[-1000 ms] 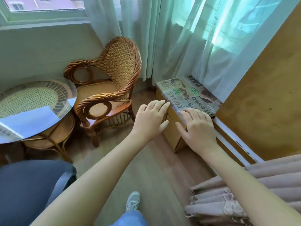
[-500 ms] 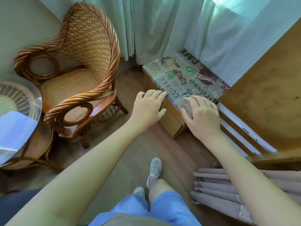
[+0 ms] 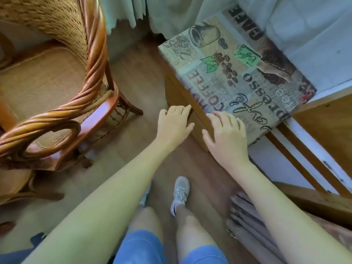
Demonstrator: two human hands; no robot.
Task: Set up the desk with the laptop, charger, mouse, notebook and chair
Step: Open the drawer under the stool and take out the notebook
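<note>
Here, a stool (image 3: 236,77) with a coffee-print cushion is seen upper right, its wooden side facing the person. It stands on a wood floor (image 3: 141,77), tucked against a pale curtain (image 3: 171,14) behind it and a wooden desk frame (image 3: 323,119) to its right.

The left hand (image 3: 174,127) is held open, fingers together and extended, fingertips at the stool's near wooden side just below the cushion edge. Contact is likely but cannot be confirmed. Nothing is gripped.

The right hand (image 3: 227,136) is spread open, palm down, laid over the cushion's near corner; the thumb is stretched out to the left in front of the wood. No closed grasp is seen.

A rattan chair (image 3: 57,77) is noted at left, well apart from both hands, its twisted arm curling toward the camera.

Below, blue shorts (image 3: 141,246), bare legs and a grey sneaker (image 3: 180,193) are seen on the floor between the forearms. A pleated fabric edge (image 3: 245,221) lies lower right, under the right forearm.

Laptop, charger, mouse and notebook are out of frame.
</note>
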